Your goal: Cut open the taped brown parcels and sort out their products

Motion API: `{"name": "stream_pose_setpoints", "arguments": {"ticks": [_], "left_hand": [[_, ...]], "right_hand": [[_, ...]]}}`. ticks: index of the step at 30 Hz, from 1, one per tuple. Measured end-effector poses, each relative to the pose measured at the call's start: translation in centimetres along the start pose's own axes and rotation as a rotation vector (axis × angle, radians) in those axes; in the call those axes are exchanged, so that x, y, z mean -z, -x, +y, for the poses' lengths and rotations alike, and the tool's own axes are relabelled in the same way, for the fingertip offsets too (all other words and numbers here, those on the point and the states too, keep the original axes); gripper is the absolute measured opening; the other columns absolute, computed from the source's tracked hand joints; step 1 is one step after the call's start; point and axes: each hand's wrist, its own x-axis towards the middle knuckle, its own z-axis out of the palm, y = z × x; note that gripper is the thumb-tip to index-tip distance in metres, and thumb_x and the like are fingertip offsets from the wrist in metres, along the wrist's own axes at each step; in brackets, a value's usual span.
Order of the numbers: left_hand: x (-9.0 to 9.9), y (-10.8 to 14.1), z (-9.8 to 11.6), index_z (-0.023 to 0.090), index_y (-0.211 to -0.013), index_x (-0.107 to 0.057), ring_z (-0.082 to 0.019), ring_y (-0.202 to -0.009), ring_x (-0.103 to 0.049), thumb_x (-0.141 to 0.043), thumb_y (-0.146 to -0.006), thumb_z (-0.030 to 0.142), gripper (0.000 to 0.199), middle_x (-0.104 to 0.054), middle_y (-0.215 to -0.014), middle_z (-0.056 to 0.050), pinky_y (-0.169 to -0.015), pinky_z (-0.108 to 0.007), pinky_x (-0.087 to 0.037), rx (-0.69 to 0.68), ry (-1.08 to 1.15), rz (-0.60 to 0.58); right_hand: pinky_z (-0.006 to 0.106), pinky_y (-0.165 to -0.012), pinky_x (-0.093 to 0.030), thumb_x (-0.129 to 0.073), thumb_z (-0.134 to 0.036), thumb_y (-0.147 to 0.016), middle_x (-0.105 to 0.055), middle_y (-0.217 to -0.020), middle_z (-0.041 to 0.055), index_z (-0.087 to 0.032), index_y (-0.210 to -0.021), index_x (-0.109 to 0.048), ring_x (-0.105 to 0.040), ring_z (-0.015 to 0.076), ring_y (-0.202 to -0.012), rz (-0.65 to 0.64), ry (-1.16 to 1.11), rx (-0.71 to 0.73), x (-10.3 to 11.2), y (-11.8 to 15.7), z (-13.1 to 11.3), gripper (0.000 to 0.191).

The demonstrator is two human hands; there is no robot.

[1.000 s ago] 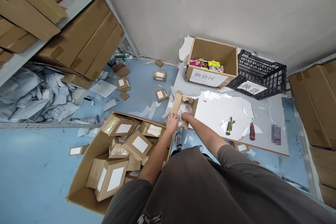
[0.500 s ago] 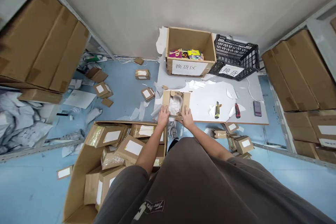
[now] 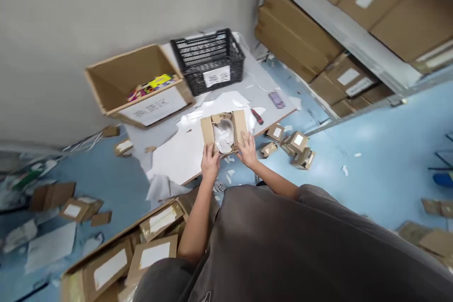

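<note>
A small open cardboard box (image 3: 240, 124) with white wrapping paper (image 3: 223, 136) inside is held over the front edge of the white table (image 3: 177, 153). My left hand (image 3: 210, 163) grips its near left corner. My right hand (image 3: 247, 150) holds the near right side, fingers along the flap. Just beyond the box's right side lies a red cutter (image 3: 257, 116). Whatever lies under the paper is hidden.
A large labelled carton (image 3: 152, 106) with colourful packs and a black crate (image 3: 217, 77) stand at the table's back. A big carton of parcels (image 3: 155, 252) is at lower left. Small boxes (image 3: 298, 139) lie on the floor at right, near shelves (image 3: 354, 33).
The view has swung to the right, showing more of the right shelves and floor. Both hands still hold the open box, which is now nearer the red cutter.
</note>
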Motion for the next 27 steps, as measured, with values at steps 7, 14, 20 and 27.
{"name": "stream_pose_setpoints", "arguments": {"ticks": [7, 14, 20, 27], "left_hand": [[-6.7, -11.1, 24.5, 0.028, -0.124, -0.079, -0.032, -0.171, -0.024, -0.061, -0.102, 0.02, 0.03, -0.046, -0.175, -0.002, -0.137, -0.052, -0.036, -0.417, 0.02, -0.134], [-13.6, -12.4, 41.8, 0.026, -0.12, -0.081, -0.035, -0.168, -0.03, -0.06, -0.104, 0.024, 0.026, -0.044, -0.177, -0.005, -0.13, -0.052, -0.045, -0.593, 0.052, -0.253], [-16.2, -9.3, 46.4, 0.026, -0.16, -0.058, -0.046, -0.168, -0.024, -0.073, -0.097, 0.031, 0.064, -0.024, -0.185, -0.013, -0.126, -0.064, -0.044, -0.581, 0.028, -0.294], [-12.4, -12.3, 41.6, 0.028, -0.167, -0.051, -0.045, -0.169, -0.021, -0.067, -0.101, 0.039, 0.069, -0.021, -0.186, -0.011, -0.134, -0.065, -0.028, -0.385, -0.007, -0.189]], "right_hand": [[0.069, -0.133, -0.016, -0.069, -0.029, -0.095, -0.016, -0.186, 0.0134, -0.019, -0.133, -0.073, 0.0, 0.0439, -0.172, 0.178, 0.077, -0.438, 10.9, 9.1, 20.7, 0.039], [0.068, -0.131, -0.023, -0.071, -0.03, -0.094, -0.019, -0.185, 0.016, -0.018, -0.132, -0.073, -0.003, 0.0443, -0.171, 0.183, 0.119, -0.625, 16.0, 17.2, 35.0, 0.04], [0.076, -0.124, -0.029, -0.084, -0.026, -0.079, -0.023, -0.183, 0.0196, -0.026, -0.158, -0.058, -0.015, 0.0504, -0.168, 0.049, 0.168, -0.662, 17.1, 21.0, 42.6, 0.083], [0.071, -0.127, -0.03, -0.076, -0.036, -0.09, -0.025, -0.182, 0.0198, -0.025, -0.167, -0.05, -0.017, 0.0469, -0.169, 0.082, 0.119, -0.477, 18.7, 16.6, 43.1, 0.082]]}}
